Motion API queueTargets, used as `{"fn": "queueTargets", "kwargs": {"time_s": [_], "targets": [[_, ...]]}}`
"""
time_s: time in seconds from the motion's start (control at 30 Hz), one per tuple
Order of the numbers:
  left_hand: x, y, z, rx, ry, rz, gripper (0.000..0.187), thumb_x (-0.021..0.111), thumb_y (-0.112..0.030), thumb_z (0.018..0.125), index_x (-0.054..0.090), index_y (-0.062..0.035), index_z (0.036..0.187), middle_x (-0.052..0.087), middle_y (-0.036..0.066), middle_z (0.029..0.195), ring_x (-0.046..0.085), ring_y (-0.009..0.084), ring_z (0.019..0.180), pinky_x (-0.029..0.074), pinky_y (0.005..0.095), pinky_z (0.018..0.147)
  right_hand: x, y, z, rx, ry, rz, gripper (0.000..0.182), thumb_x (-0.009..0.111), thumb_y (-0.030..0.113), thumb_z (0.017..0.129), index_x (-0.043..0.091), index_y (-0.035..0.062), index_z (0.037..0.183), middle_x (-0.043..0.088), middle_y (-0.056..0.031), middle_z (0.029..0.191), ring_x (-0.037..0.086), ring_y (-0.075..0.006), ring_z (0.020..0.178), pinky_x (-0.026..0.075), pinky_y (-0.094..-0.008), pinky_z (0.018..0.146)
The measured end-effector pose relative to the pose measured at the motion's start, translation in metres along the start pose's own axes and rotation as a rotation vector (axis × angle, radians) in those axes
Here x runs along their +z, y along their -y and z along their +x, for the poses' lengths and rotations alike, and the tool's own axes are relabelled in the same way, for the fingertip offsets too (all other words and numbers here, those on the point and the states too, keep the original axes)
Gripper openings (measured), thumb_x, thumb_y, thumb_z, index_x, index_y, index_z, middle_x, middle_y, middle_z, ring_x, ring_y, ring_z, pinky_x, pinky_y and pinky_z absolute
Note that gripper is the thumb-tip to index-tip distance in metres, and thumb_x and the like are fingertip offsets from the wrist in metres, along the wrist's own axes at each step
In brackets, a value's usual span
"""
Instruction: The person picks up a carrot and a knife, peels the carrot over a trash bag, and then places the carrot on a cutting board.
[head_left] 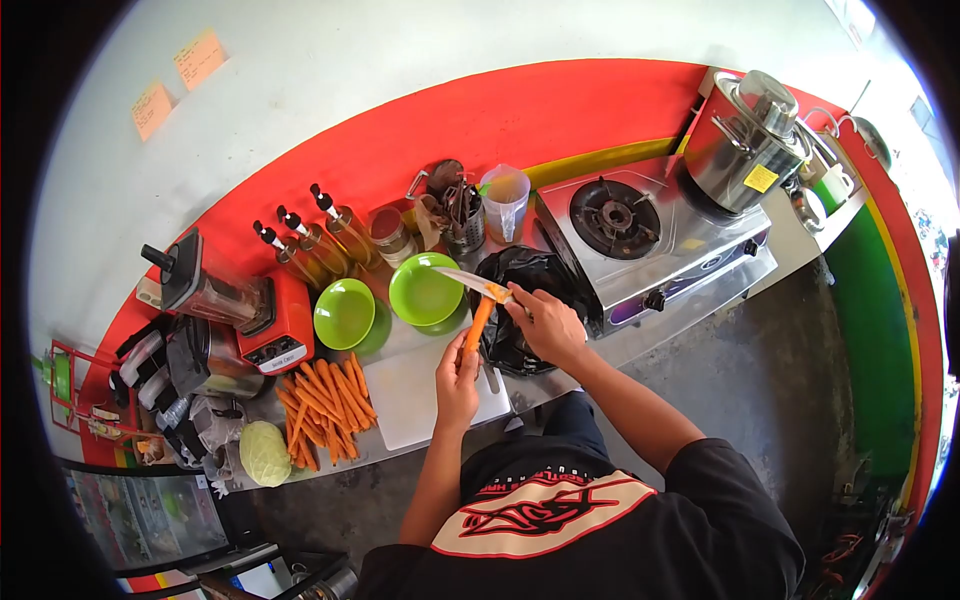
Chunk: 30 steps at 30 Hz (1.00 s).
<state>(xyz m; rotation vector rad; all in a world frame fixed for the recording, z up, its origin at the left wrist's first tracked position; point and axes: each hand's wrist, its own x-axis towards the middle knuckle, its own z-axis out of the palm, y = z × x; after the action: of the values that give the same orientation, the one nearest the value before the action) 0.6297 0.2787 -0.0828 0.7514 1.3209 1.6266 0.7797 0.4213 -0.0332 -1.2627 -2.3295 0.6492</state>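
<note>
My left hand [458,388] is closed around the lower part of an orange carrot [480,322], which points up and away from me. My right hand [550,326] grips a knife [461,278], its pale blade reaching left across the carrot's upper end. Orange bits cling to the blade near my right fingers; the knife's handle is hidden in the hand. Beneath both hands lie a white cutting board [405,400] and a black plastic bag [530,275], open at the top. Left of the board is a pile of carrots [325,408].
Two green bowls [343,314] stand behind the board. A cabbage [265,453] and a red blender [277,325] are at the left. Oil bottles [348,236], a jar [391,237] and a measuring jug [506,205] line the wall. A gas stove [640,245] with a large pot [735,150] stands right.
</note>
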Motion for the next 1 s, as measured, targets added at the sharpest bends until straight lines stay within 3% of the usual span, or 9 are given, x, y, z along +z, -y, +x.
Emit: {"fn": "queueTargets", "kwargs": {"time_s": [0.1, 0.23, 0.37, 0.47, 0.83, 1.0], "targets": [[0.003, -0.003, 0.0, 0.004, -0.019, 0.088, 0.044, 0.056, -0.015, 0.109, 0.052, 0.0018, 0.15, 0.058, -0.002, 0.092, 0.044, 0.0038, 0.073, 0.037, 0.0204, 0.065, -0.006, 0.001, -0.006, -0.136, 0.001, -0.001, 0.043, 0.059, 0.044, 0.106, 0.066, 0.0229, 0.143, 0.066, -0.0087, 0.091, 0.07, -0.0358, 0.078, 0.056, -0.0499, 0.066], [0.003, -0.002, 0.001, 0.034, 0.009, 0.089, 0.044, 0.056, -0.015, 0.109, 0.053, 0.0014, 0.149, 0.059, -0.001, 0.097, 0.047, 0.0049, 0.077, 0.04, 0.0204, 0.069, -0.011, 0.0, 0.001, -0.032, -0.021, 0.017, 0.043, 0.059, 0.044, 0.105, 0.066, 0.0221, 0.142, 0.065, -0.0089, 0.09, 0.069, -0.0364, 0.078, 0.055, -0.0496, 0.066], [0.006, -0.006, 0.001, 0.044, -0.002, 0.137, 0.043, 0.056, -0.014, 0.109, 0.053, 0.0015, 0.149, 0.06, 0.001, 0.104, 0.051, 0.0072, 0.086, 0.044, 0.0223, 0.078, -0.016, 0.006, -0.007, -0.135, -0.003, -0.007, 0.044, 0.059, 0.044, 0.106, 0.066, 0.0209, 0.142, 0.065, -0.0093, 0.09, 0.069, -0.0364, 0.078, 0.055, -0.0487, 0.066], [0.006, -0.008, 0.002, 0.062, 0.019, 0.162, 0.042, 0.056, -0.013, 0.109, 0.053, 0.0018, 0.149, 0.062, 0.002, 0.107, 0.054, 0.0085, 0.09, 0.045, 0.0234, 0.082, -0.01, 0.001, -0.006, -0.062, -0.054, 0.008, 0.042, 0.06, 0.044, 0.104, 0.068, 0.0203, 0.139, 0.066, -0.0098, 0.09, 0.071, -0.038, 0.075, 0.056, -0.05, 0.064], [0.004, 0.002, 0.002, 0.068, 0.017, 0.141, 0.043, 0.057, -0.016, 0.109, 0.054, 0.0007, 0.149, 0.063, 0.002, 0.107, 0.055, 0.0087, 0.09, 0.045, 0.023, 0.082, -0.021, 0.007, -0.016, -0.081, 0.01, -0.018, 0.043, 0.062, 0.041, 0.104, 0.066, 0.0208, 0.142, 0.065, -0.0109, 0.09, 0.07, -0.0377, 0.081, 0.055, -0.0496, 0.07], [0.0, 0.003, 0.001, 0.065, 0.039, 0.089, 0.042, 0.059, -0.016, 0.109, 0.056, 0.0, 0.147, 0.065, 0.002, 0.106, 0.056, 0.0084, 0.09, 0.046, 0.0228, 0.082, -0.001, -0.027, -0.002, 0.093, -0.063, 0.136, 0.044, 0.06, 0.042, 0.106, 0.065, 0.018, 0.142, 0.066, -0.0145, 0.088, 0.07, -0.0416, 0.08, 0.055, -0.049, 0.07]]}}
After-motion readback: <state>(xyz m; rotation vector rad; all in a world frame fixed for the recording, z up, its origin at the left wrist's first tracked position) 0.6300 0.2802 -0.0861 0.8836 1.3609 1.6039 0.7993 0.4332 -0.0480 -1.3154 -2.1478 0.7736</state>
